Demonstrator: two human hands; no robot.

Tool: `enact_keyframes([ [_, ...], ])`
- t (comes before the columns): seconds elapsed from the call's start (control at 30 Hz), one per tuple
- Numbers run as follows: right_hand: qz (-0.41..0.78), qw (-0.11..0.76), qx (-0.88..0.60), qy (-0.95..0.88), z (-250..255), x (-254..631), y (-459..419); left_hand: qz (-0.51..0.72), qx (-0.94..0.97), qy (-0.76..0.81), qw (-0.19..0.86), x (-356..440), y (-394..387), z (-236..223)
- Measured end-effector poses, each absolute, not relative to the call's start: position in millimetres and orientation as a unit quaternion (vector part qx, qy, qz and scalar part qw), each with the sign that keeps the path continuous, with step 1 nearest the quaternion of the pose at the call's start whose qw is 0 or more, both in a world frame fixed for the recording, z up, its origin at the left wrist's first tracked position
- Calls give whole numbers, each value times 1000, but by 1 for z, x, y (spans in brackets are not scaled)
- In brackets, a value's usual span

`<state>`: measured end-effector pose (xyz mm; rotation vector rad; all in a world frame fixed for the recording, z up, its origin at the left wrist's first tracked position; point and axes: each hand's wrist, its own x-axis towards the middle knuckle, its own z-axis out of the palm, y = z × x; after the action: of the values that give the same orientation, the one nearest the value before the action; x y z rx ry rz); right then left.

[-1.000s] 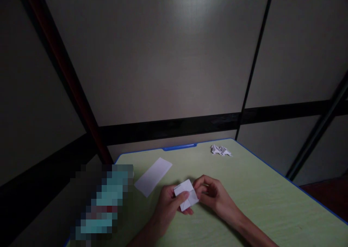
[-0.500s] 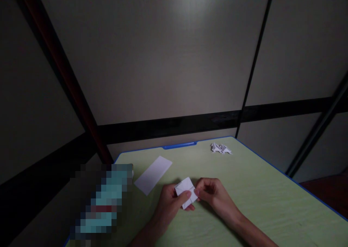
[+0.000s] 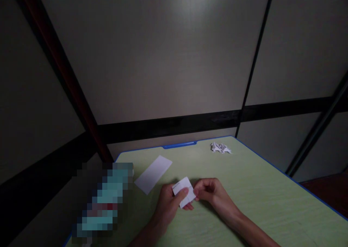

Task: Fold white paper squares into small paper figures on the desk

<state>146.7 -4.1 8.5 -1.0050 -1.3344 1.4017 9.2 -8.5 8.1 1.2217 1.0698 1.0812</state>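
Observation:
A small folded piece of white paper (image 3: 187, 195), roughly square with crease lines, is held above the green table. My left hand (image 3: 170, 203) grips it from the left, thumb pressed on its top face and fingers underneath. At the paper's right corner, the thumb and index finger of my right hand (image 3: 210, 191) are pinched together on its edge. A flat white paper strip (image 3: 153, 175) lies on the table beyond my left hand.
Two folded white paper figures (image 3: 220, 147) sit near the far right corner of the green table (image 3: 261, 196). A blue handle (image 3: 179, 145) is set in the far edge. At left is a blurred teal object (image 3: 108, 192). Panelled doors (image 3: 174, 69) stand behind.
The folded paper has shifted slightly left and turned a little in my left hand. My left thumb has moved a little left and up. My right hand still pinches its corner.

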Motion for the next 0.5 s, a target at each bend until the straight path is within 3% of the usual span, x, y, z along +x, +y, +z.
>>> enact_keyframes([
  [0.27,612,478,-363,-515,11,144,-5,457,529,446,559,9,-9,8],
  [0.5,619,420,-356,-561,5,142,-4,447,569,432,539,7,-9,5],
])
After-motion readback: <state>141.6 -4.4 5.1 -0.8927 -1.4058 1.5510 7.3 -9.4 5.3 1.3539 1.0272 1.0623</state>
